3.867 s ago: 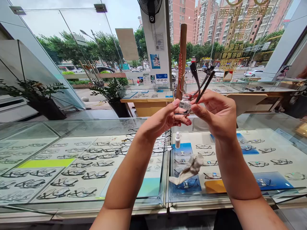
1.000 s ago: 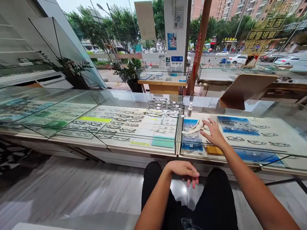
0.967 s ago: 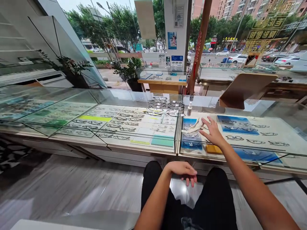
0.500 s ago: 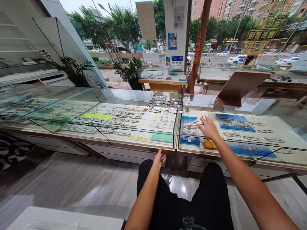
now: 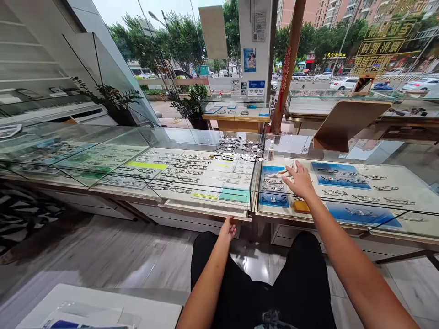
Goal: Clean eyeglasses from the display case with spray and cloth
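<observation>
Under the front edge of the glass counter, my left hand (image 5: 227, 229) has its fingers curled on the front of a shallow display drawer (image 5: 202, 209), which stands slightly pulled out. My right hand (image 5: 300, 181) rests over the glass top of the right-hand section, thumb and fingers on a crumpled whitish cloth (image 5: 280, 173). Just below that hand is an orange-yellow case or block (image 5: 301, 206). Behind the cloth stands a small spray bottle (image 5: 270, 151). Several eyeglasses (image 5: 229, 145) are gathered on the glass to the left of the bottle.
Rows of eyeglasses (image 5: 188, 167) lie inside the case, some on blue mats (image 5: 341, 175). A brown-backed tilted mirror or stand (image 5: 348, 123) is on the right. A white table (image 5: 151, 301) is at the lower left. Another person's patterned clothing (image 5: 30, 233) shows at far left.
The display drawer has slid out toward me with my left hand at its front edge. My right hand stays on the cloth. The view has shifted slightly.
</observation>
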`<state>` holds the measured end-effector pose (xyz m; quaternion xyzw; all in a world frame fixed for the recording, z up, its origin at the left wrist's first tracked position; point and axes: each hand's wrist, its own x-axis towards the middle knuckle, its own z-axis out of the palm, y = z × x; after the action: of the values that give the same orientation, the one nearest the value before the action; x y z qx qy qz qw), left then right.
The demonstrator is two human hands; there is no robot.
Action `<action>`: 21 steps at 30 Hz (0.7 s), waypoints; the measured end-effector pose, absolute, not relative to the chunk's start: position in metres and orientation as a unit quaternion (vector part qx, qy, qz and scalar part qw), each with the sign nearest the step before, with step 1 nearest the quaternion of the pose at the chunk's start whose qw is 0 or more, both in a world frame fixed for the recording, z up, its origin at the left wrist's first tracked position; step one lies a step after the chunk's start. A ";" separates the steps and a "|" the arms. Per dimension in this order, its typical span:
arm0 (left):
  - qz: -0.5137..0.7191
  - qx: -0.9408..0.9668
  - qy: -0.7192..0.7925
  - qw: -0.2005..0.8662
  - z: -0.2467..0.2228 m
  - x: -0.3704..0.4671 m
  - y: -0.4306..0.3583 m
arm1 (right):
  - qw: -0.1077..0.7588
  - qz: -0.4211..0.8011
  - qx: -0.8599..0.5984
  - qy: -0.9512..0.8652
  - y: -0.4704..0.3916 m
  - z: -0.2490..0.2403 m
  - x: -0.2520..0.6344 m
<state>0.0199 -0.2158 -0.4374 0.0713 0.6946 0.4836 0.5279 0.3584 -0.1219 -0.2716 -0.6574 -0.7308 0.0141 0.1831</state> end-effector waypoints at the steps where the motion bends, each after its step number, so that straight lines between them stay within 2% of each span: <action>1: 0.493 0.071 0.710 0.497 -0.428 0.016 -0.221 | 0.176 0.014 -0.641 -0.747 -0.122 -0.271 0.358; 6: 0.593 0.117 0.757 0.247 -0.361 -0.010 -0.248 | 0.163 0.024 -0.594 -0.787 -0.123 -0.270 0.357; 9: 0.621 0.370 0.691 0.008 -0.316 -0.017 -0.260 | 0.177 0.008 -0.637 -0.750 -0.121 -0.273 0.358; 11: 0.508 0.557 0.657 0.011 -0.293 -0.016 -0.264 | 0.195 -0.017 -0.700 -0.687 -0.119 -0.275 0.360; 13: 0.391 0.647 0.651 0.069 -0.279 -0.013 -0.266 | 0.213 -0.048 -0.747 -0.628 -0.116 -0.277 0.362; 17: 0.290 0.680 0.664 0.113 -0.263 -0.015 -0.273 | 0.232 -0.086 -0.728 -0.640 -0.110 -0.279 0.361; 21: 0.170 0.684 0.697 0.135 -0.233 -0.022 -0.279 | 0.209 -0.052 -0.697 -0.684 -0.106 -0.281 0.358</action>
<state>-0.0225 -0.2789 -0.2335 0.6836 0.6967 0.1703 0.1352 0.3576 -0.1056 -0.2808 -0.6973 -0.6837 -0.0518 0.2091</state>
